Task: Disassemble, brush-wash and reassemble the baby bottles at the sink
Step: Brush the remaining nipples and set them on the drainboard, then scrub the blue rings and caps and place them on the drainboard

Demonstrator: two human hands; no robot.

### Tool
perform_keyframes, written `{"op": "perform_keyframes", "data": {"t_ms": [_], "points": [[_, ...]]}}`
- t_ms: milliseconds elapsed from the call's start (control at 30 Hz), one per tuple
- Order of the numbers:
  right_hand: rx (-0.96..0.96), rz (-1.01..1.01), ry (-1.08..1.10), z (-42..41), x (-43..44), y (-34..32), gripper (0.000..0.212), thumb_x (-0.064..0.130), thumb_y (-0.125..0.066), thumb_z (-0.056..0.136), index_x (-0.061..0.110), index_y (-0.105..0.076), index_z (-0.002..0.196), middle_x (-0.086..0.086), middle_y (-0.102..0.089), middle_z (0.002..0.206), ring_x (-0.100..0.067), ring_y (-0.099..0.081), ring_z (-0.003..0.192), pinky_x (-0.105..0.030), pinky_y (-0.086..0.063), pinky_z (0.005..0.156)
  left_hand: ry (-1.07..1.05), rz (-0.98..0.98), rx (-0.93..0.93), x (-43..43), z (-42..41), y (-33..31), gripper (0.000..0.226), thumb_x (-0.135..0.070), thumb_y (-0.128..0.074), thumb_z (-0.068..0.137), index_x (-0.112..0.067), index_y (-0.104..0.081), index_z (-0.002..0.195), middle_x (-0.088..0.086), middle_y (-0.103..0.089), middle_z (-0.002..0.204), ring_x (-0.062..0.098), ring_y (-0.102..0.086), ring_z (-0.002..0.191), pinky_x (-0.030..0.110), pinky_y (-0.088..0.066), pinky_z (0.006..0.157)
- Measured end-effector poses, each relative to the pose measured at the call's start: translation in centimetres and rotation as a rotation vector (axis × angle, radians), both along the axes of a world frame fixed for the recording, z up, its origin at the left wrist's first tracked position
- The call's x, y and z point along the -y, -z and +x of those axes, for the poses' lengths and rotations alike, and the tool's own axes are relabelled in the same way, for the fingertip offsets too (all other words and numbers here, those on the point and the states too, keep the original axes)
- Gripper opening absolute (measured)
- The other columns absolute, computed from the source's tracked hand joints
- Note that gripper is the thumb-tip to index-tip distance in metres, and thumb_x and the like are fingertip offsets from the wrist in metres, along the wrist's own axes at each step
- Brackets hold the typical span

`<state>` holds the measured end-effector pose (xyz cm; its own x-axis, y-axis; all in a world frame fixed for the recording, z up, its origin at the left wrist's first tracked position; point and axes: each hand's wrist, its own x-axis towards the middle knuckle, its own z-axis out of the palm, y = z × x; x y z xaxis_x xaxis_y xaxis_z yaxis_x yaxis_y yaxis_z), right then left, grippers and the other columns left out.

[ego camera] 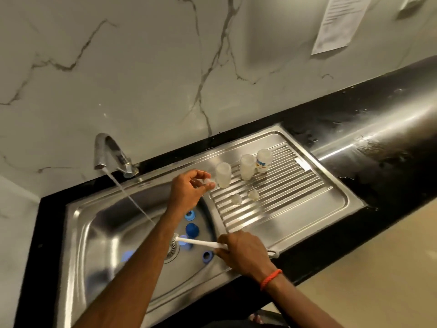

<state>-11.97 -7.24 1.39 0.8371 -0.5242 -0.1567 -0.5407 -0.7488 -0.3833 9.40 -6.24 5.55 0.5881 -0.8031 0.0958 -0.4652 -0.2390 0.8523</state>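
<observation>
Left hand (186, 192): its grip pinches a small clear teat (208, 182) between thumb and fingertips, above the sink's (78, 233) right rim, just beside the nearest bottle (223, 175).
Right hand (241, 252): grip closed round the handle of the white brush (201, 242); the brush head points left, over the drain (172, 250).
Other bottles: two (247, 166) (263, 160) stand close together on the ridged drainboard (295, 197).
Loose teats: two (236, 199) (253, 194) lie on the drainboard, in front of the bottles.
Blue parts: a ring (190, 215), a cap (192, 229) and a second ring (207, 256) lie in the basin near the drain.
Tap (104, 147): running; the stream falls into the basin.
Bench (354, 119): black, wet beside the drainboard.
</observation>
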Motion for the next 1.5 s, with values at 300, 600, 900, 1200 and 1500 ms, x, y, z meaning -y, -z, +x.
{"op": "perform_keyframes", "data": {"t_ms": [300,600,900,1200,1500], "points": [[0.025,0.035,-0.046,-1.6,1.1,0.8,0.040,0.057,-0.045,0.093,0.029,-0.063,0.116,-0.006,-0.065,0.103,-0.032,-0.063,0.094,-0.041,-0.049,0.074,0.219,0.083,0.032,8.6,-6.6,1.7,0.019,-0.015,-0.086,0.078,-0.015,-0.075,0.094,-0.009,-0.074,0.086,-0.003,-0.070,0.076,0.016,-0.058,0.070],[0.064,0.083,-0.084,-3.4,3.1,2.5,0.032,0.051,-0.046,0.094,0.025,-0.062,0.104,-0.005,-0.067,0.093,-0.031,-0.065,0.086,-0.045,-0.055,0.071,0.358,0.290,0.306,15.6,-10.0,4.9,0.019,-0.011,-0.071,0.087,-0.012,-0.076,0.106,0.006,-0.075,0.107,0.018,-0.070,0.098,0.033,-0.058,0.090],[0.099,0.116,-0.096,-3.3,3.4,5.5,0.039,0.056,-0.043,0.092,0.025,-0.062,0.106,0.000,-0.067,0.086,-0.024,-0.066,0.076,-0.042,-0.057,0.067,0.360,0.385,0.300,16.9,-10.7,6.7,0.026,-0.012,-0.072,0.090,-0.016,-0.072,0.116,0.004,-0.072,0.117,0.018,-0.066,0.111,0.034,-0.054,0.098],[0.113,0.127,-0.096,-3.3,3.6,5.0,0.037,0.057,-0.046,0.092,0.029,-0.061,0.110,0.002,-0.067,0.089,-0.023,-0.067,0.080,-0.042,-0.057,0.070,0.352,0.325,0.219,16.3,-10.5,7.2,0.034,-0.012,-0.073,0.088,-0.016,-0.068,0.121,0.005,-0.071,0.120,0.020,-0.067,0.108,0.040,-0.057,0.095],[0.121,0.102,-0.137,-2.5,2.6,3.7,0.034,0.055,-0.046,0.094,0.029,-0.062,0.108,0.001,-0.067,0.091,-0.024,-0.065,0.084,-0.040,-0.054,0.071,0.336,0.087,0.304,12.3,-7.9,4.4,0.038,-0.027,-0.076,0.089,-0.016,-0.068,0.125,0.005,-0.069,0.127,0.015,-0.067,0.110,0.031,-0.057,0.092]]}}
